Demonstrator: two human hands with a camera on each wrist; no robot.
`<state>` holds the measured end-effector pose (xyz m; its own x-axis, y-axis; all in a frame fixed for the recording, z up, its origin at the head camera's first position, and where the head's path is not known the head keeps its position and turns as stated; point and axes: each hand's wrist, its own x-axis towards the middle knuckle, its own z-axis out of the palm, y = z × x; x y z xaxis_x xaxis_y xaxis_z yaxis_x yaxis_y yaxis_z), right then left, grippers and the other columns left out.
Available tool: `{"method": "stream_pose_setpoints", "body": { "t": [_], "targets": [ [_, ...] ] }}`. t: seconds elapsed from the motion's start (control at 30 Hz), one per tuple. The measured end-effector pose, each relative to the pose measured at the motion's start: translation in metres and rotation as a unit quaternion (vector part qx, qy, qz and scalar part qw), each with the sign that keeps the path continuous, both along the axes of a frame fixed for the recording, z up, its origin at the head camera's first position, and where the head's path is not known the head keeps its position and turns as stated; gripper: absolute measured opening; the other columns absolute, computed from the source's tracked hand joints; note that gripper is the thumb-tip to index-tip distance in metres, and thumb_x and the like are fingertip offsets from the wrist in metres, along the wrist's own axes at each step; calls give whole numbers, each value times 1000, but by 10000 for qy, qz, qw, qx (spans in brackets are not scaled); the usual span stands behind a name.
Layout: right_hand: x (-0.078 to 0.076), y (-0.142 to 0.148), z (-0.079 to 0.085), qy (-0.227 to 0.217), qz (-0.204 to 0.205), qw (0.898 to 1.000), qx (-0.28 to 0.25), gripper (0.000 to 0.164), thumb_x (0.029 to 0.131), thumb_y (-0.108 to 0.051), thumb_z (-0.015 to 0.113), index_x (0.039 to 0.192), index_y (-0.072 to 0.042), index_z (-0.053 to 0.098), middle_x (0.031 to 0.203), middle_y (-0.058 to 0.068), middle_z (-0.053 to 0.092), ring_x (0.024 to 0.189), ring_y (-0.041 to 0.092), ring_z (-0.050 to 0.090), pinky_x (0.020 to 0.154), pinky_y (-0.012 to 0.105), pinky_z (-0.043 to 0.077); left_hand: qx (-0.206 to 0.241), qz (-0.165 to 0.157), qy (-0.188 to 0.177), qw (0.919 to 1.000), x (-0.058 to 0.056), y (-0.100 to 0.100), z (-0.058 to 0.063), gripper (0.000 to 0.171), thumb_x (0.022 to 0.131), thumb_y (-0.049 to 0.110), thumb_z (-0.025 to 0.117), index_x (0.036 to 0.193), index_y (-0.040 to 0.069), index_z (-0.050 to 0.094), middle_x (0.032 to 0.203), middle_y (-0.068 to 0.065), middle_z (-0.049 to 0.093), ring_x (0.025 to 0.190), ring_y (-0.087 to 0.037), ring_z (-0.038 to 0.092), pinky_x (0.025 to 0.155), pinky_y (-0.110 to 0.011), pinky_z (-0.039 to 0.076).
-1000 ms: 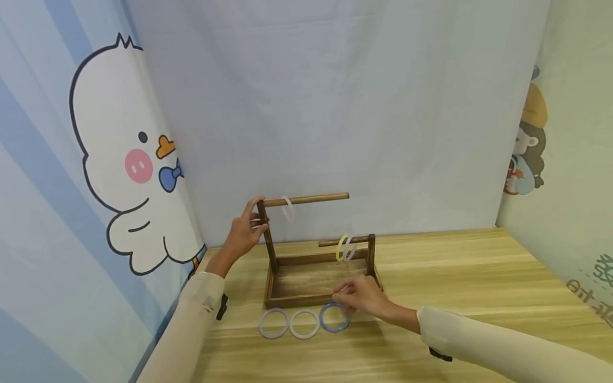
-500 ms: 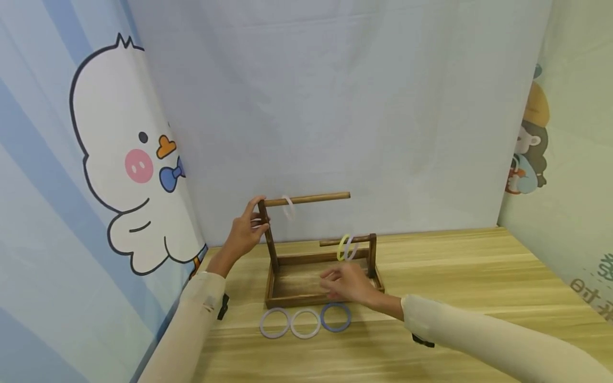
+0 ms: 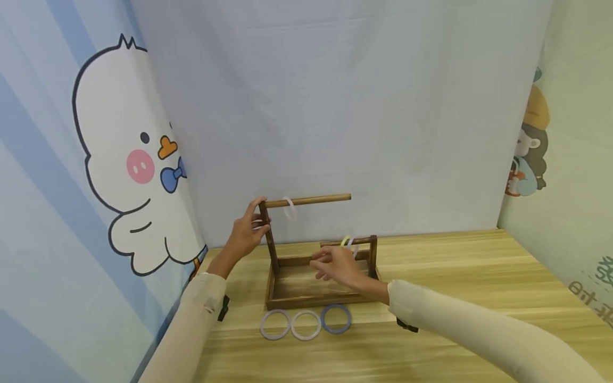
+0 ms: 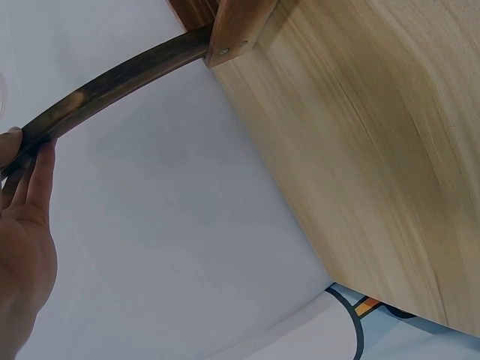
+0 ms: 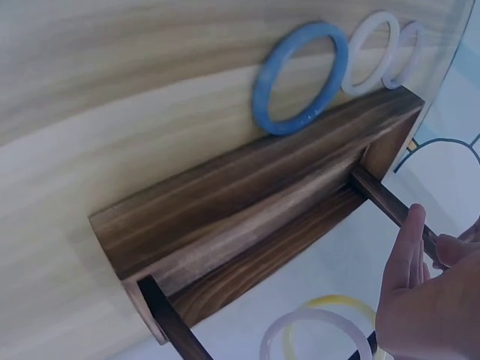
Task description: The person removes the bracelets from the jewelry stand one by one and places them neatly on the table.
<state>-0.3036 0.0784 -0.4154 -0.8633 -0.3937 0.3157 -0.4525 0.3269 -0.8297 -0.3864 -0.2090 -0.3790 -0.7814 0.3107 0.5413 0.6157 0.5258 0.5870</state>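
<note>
A dark wooden bangle stand (image 3: pixel 270 236) has a tray base, a tall left post and a shorter right one. My left hand (image 3: pixel 243 235) grips the tall post near its top, thumb and fingers on either side. Before the lower bar hovers my right hand (image 3: pixel 337 265), fingers loosely bent and nothing visible in them; it partly covers a yellow bangle (image 3: pixel 345 241) and a lavender bangle (image 5: pixel 271 337) hung there. A pale pink bangle (image 3: pixel 291 208) hangs from the upper bar. On the table, a blue bangle (image 3: pixel 323 319) lies before the tray.
Left of the blue bangle lie a white bangle (image 3: pixel 306 338) and a pale lilac bangle (image 3: pixel 275 338), side by side on the wood-grain table (image 3: pixel 445 276). A grey-white curtain (image 3: pixel 383 133) hangs behind; printed cloths flank both sides.
My right hand has moved up and left, from beside the blue bangle to in front of the lower bar. The blue bangle stays on the table. My left hand keeps its grip.
</note>
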Motion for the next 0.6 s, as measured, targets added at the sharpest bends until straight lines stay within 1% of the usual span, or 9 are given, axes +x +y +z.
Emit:
{"method": "stream_pose_setpoints", "body": {
  "t": [0.1, 0.23, 0.4, 0.47, 0.5, 0.6],
  "targets": [
    [-4, -4, 7, 134, -58, 9999, -3, 28, 100, -7, 70, 121, 11, 68, 102, 25, 76, 73, 35, 77, 62, 38, 67, -14, 6, 8, 10000, 0, -1, 0, 79, 95, -9, 70, 159, 17, 33, 120, -29, 70, 109, -41, 72, 91, -41, 63],
    [-9, -9, 16, 79, -157, 9998, -104, 28, 100, -6, 69, 124, 9, 69, 104, 23, 76, 71, 28, 77, 63, 35, 67, -36, 60, -31, 10000, -1, 0, -1, 79, 94, -9, 71, 158, 19, 33, 119, -27, 71, 109, -40, 73, 91, -40, 63],
    [-14, -15, 23, -2, -274, 9994, -195, 28, 100, -5, 70, 125, 7, 69, 107, 23, 76, 75, 31, 78, 62, 29, 66, 4, 14, -57, 10000, 0, 1, -1, 79, 95, -9, 70, 158, 18, 33, 120, -28, 70, 109, -41, 72, 91, -41, 63],
    [-15, -18, 26, -64, -321, 9992, -225, 29, 100, -7, 70, 125, 6, 69, 109, 22, 76, 75, 30, 78, 62, 30, 66, 1, -5, -46, 10000, 0, 1, 0, 78, 95, -9, 70, 158, 18, 33, 120, -29, 70, 109, -41, 72, 91, -41, 63],
    [-16, -19, 28, -108, -348, 9990, -247, 29, 100, -7, 70, 126, 6, 69, 109, 22, 76, 75, 29, 78, 63, 33, 67, -9, -3, -35, 10000, 0, 1, 0, 78, 95, -9, 70, 158, 18, 33, 120, -28, 70, 109, -41, 72, 91, -42, 63],
    [-20, -24, 32, -185, -451, 9984, -285, 30, 100, -9, 72, 126, 5, 69, 109, 21, 76, 72, 23, 78, 62, 33, 67, -35, 7, 1, 10000, 0, 0, 1, 78, 95, -9, 70, 158, 18, 33, 120, -28, 70, 109, -41, 72, 91, -42, 63]
  ]
}}
